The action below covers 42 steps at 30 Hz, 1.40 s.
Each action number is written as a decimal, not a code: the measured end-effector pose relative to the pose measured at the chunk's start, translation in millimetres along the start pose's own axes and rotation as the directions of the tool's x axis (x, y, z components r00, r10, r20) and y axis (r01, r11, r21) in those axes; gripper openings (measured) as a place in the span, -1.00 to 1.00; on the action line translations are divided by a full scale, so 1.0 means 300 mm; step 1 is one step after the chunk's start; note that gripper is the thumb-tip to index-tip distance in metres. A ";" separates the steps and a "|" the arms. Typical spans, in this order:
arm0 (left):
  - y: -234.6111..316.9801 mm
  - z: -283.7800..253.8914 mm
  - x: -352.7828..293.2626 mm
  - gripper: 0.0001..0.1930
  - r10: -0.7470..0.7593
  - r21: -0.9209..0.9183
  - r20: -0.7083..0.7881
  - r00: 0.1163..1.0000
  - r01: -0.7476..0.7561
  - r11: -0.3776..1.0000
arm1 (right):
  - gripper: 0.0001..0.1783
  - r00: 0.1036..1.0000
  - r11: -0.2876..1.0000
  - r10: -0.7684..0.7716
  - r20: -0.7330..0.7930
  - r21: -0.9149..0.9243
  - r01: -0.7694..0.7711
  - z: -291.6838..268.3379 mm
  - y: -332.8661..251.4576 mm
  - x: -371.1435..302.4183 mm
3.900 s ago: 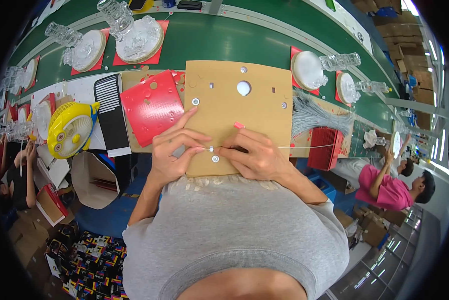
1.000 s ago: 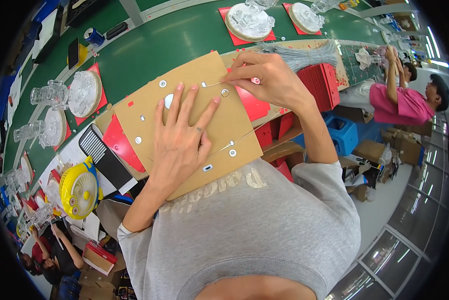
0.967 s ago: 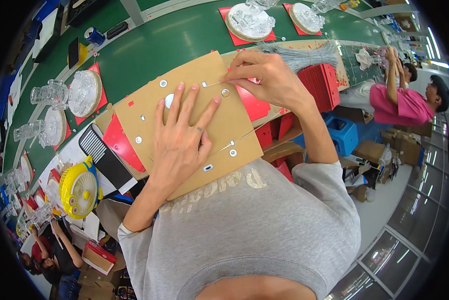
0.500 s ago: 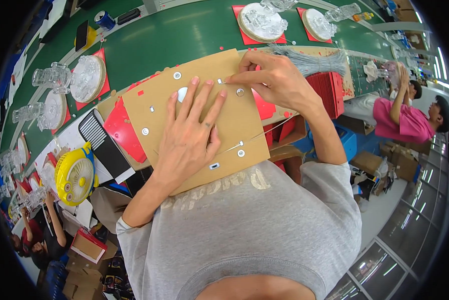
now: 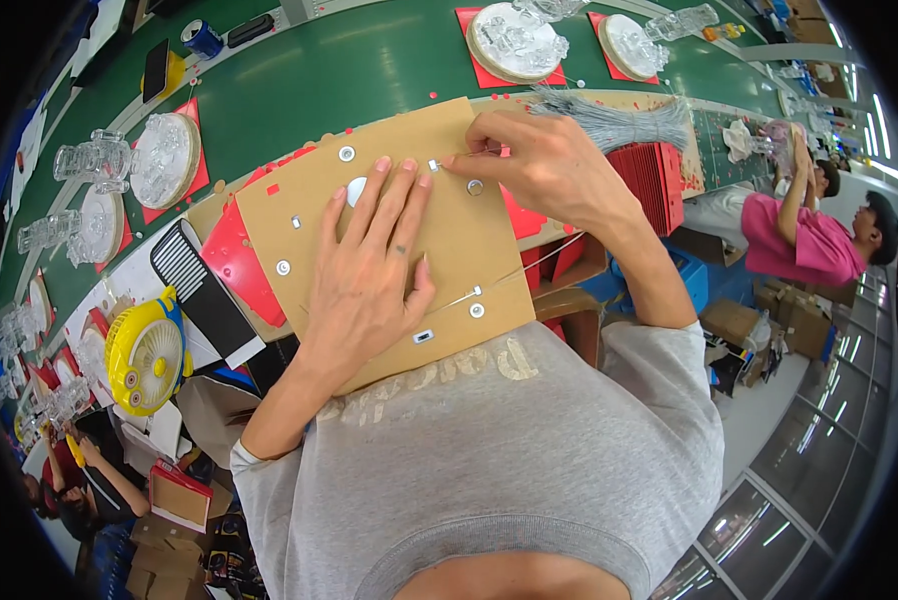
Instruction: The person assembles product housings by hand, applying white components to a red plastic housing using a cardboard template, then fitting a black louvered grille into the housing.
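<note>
A tan cardboard panel point(image 5: 459, 240) with small cut-outs and metal-rimmed holes lies before me, its near edge against my grey shirt. My left hand point(image 5: 364, 260) presses flat on it, fingers stretched out. Near the panel's far right corner, my right hand point(image 5: 534, 165) pinches what looks like a thin wire beside a small slot point(image 5: 434, 166); the fingers hide most of it. Another thin grey wire point(image 5: 539, 262) runs from a small slot piece point(image 5: 476, 291) near the panel's lower right out past its right edge.
Beyond the panel stretches a green work table point(image 5: 339, 90). A bundle of grey wires point(image 5: 619, 122) and a stack of red sheets point(image 5: 646, 188) sit at the right. Clear glass pieces on round bases point(image 5: 514, 45) stand farther off. A yellow fan point(image 5: 147, 355) is at the left.
The panel and surroundings appear slightly farther left. My right fingers are more curled near the same slot. My left hand stays flat on the cardboard.
</note>
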<state>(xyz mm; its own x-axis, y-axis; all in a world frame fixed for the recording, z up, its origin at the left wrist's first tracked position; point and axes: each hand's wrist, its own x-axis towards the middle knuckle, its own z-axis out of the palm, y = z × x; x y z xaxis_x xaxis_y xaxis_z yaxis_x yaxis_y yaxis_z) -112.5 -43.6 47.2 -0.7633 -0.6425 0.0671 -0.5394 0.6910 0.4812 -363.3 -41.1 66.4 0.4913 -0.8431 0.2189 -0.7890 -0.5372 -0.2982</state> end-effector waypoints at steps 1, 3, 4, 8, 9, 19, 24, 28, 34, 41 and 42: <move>-0.001 -0.002 0.003 -0.19 0.003 0.000 0.001 1.000 -0.003 1.000 | -0.59 1.000 0.998 -0.027 0.004 -0.050 0.028 -0.001 -0.005 0.003; -0.005 -0.003 0.001 -0.19 0.005 0.003 0.012 1.000 -0.005 1.000 | -0.61 0.999 0.993 -0.053 0.010 -0.102 0.054 -0.003 -0.005 0.004; -0.006 -0.003 0.002 -0.19 0.004 0.007 0.020 1.000 -0.004 1.000 | -0.60 0.998 0.996 -0.052 0.028 -0.075 0.054 -0.005 0.001 0.005; -0.004 0.007 0.009 -0.20 -0.027 -0.052 -0.021 0.999 0.026 0.998 | -0.60 0.996 0.997 -0.071 0.049 -0.014 0.072 -0.006 0.042 -0.003; -0.005 0.007 0.012 -0.20 -0.031 -0.064 -0.036 0.999 0.029 0.998 | -0.60 0.996 0.997 -0.074 0.051 -0.013 0.075 -0.002 0.052 -0.005; -0.011 0.010 0.016 -0.20 -0.017 -0.101 -0.061 0.998 0.011 0.995 | -0.63 0.981 0.976 -0.192 0.037 -0.098 0.195 0.014 0.048 -0.016; -0.014 0.012 0.019 -0.20 -0.017 -0.098 -0.069 0.997 0.011 0.995 | -0.59 0.972 0.958 -0.232 0.037 -0.164 0.235 0.025 0.050 -0.011; -0.013 0.013 0.024 -0.20 -0.019 -0.093 -0.064 0.998 0.013 0.996 | -0.59 0.965 0.951 -0.262 -0.009 -0.171 0.257 0.043 0.055 -0.018; 0.001 0.027 0.023 -0.17 -0.022 -0.039 -0.067 0.997 0.019 0.999 | -0.64 0.972 0.958 -0.233 0.012 -0.167 0.232 0.017 0.053 -0.013; 0.006 0.024 0.034 -0.18 -0.003 0.031 -0.040 0.999 0.004 1.000 | -0.71 0.981 0.975 -0.194 -0.012 -0.114 0.191 -0.011 0.090 -0.036; 0.005 0.029 0.034 -0.16 -0.011 0.002 -0.046 0.999 0.011 1.000 | -0.71 0.980 0.973 -0.198 -0.014 -0.121 0.195 -0.010 0.094 -0.035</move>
<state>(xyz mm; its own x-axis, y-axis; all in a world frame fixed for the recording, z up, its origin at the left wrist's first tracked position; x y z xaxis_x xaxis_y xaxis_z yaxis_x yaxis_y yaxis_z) -124.2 -46.0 40.9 -0.7403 -0.6645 0.1021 -0.5485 0.6848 0.4798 -392.0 -47.3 58.6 0.6324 -0.7198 0.2864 -0.7171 -0.6838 -0.1351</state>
